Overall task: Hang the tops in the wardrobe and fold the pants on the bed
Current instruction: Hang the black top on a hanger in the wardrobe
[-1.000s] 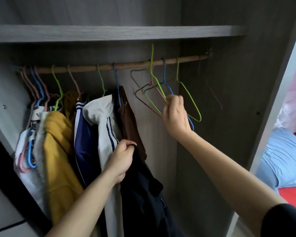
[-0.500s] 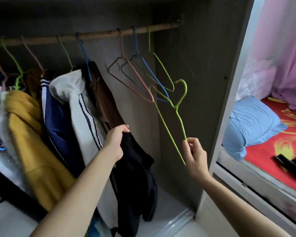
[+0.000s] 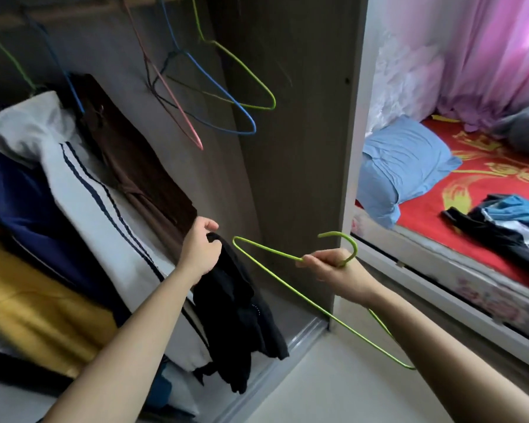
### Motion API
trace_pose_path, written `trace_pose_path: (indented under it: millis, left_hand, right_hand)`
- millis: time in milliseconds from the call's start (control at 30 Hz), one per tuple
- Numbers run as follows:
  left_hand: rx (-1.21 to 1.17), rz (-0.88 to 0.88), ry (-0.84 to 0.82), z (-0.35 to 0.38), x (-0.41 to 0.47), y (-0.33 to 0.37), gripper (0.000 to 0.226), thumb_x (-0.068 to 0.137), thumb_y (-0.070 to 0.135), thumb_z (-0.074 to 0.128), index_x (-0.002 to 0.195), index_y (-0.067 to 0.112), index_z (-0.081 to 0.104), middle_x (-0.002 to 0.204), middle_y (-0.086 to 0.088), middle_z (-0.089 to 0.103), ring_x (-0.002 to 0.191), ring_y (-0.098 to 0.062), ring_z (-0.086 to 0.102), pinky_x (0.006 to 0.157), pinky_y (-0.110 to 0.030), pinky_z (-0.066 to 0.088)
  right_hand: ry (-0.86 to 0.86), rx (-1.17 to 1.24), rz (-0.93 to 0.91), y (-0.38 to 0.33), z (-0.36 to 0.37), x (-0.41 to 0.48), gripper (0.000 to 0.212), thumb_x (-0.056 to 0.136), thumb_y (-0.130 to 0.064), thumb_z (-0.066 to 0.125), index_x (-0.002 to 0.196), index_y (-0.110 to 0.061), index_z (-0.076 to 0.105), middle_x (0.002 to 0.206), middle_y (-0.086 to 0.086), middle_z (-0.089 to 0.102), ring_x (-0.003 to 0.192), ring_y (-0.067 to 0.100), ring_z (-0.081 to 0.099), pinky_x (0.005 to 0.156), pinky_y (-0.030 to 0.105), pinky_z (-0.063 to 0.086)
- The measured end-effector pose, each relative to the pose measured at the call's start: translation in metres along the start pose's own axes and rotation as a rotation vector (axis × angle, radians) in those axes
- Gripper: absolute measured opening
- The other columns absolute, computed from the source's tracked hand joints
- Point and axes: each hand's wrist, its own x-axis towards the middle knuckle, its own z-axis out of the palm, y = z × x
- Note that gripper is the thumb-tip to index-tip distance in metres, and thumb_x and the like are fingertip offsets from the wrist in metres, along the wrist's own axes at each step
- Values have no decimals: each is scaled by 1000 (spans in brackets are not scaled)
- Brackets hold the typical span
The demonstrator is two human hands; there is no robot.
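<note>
Green hanger [image 3: 275,296] in right hand [image 3: 336,274]

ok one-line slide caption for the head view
Left hand holds black garment, right hand grips green hanger at wardrobe.

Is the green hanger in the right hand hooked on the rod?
No, the right hand grips the green hanger low, its hook free.

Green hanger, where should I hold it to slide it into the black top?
Hold the green hanger at its neck, just under the hook, where your right hand now grips, coming from the right. That leaves both wire arms bare, and one corner points at the black top hanging from your left hand.
</note>
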Motion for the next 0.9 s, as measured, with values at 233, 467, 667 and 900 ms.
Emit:
trace_pose_path:
  millis: [233, 467, 667, 900]
  left_hand:
    - [-175, -112, 70, 11, 1, 3, 13, 90, 30, 70, 96, 21, 65, 101, 8, 64, 99, -9, 57, 84, -25, 43]
    - [-374, 65, -146, 25, -10, 36, 11, 88, 26, 72, 97, 24, 65, 71, 9, 55, 68, -3, 52, 70, -14, 42]
    - [-630, 29, -186, 12, -17, 45, 18, 90, 11, 69, 103, 21, 62, 83, 5, 64, 78, 0, 63, 72, -12, 48]
    - [-590, 212, -179, -12, -24, 76, 25, 83, 13, 71, 104, 21, 60, 78, 7, 57, 79, -9, 54, 80, -24, 46]
  right_hand:
    - [-229, 109, 113, -25, -6, -13, 17, 94, -32, 65, 90, -24, 79, 55, -7, 47, 47, 13, 38, 41, 22, 30]
    - [-177, -107, 257, -33, 40, 24, 19, 90, -25, 63, 92, -14, 78, 52, -8, 54, 40, 4, 48, 41, 18, 38]
    - [100, 670, 215, -46, 37, 45, 21, 94, -26, 61, 94, -10, 75, 55, -7, 32, 42, 8, 23, 40, 17, 20]
    - [143, 486, 234, -65, 42, 60, 26, 102, -26, 53, 99, -9, 72, 57, -4, 33, 41, 8, 27, 39, 19, 22]
